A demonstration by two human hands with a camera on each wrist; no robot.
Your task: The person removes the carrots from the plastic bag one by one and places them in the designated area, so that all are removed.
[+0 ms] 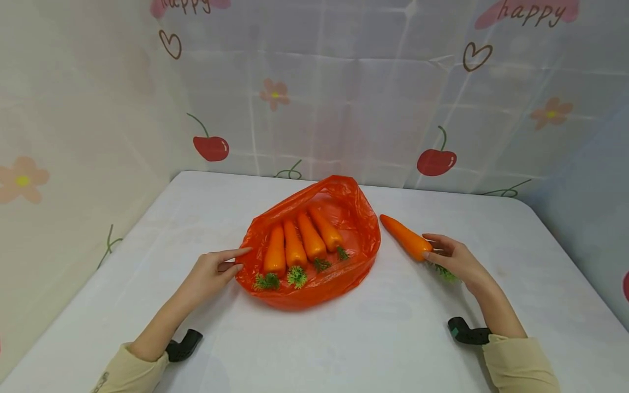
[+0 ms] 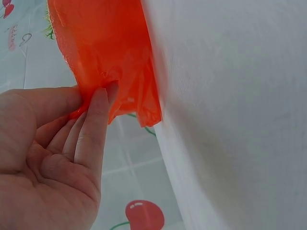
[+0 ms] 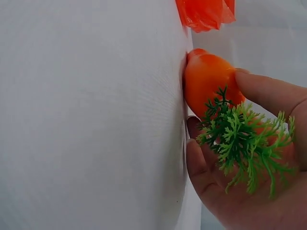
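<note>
An orange-red plastic bag (image 1: 314,297) lies with its mouth spread wide on the table. Several carrots (image 1: 310,236) with green leafy tops rest side by side in it, tops towards the person. At the bag's left rim, my left hand (image 1: 208,275) pinches the plastic between thumb and fingers; the left wrist view shows the bag (image 2: 103,43) gathered there. To the right of the bag, my right hand (image 1: 457,259) holds another carrot (image 1: 403,236) by its thick end, the tip pointing up-left. In the right wrist view, green leaves (image 3: 244,139) hide part of the palm and fingers.
Everything lies on a white table (image 1: 319,349). A patterned curtain (image 1: 344,98) with cherries and flowers hangs behind the far edge and along the sides. Each wrist has a black device (image 1: 184,345) strapped near a beige sleeve (image 1: 521,363).
</note>
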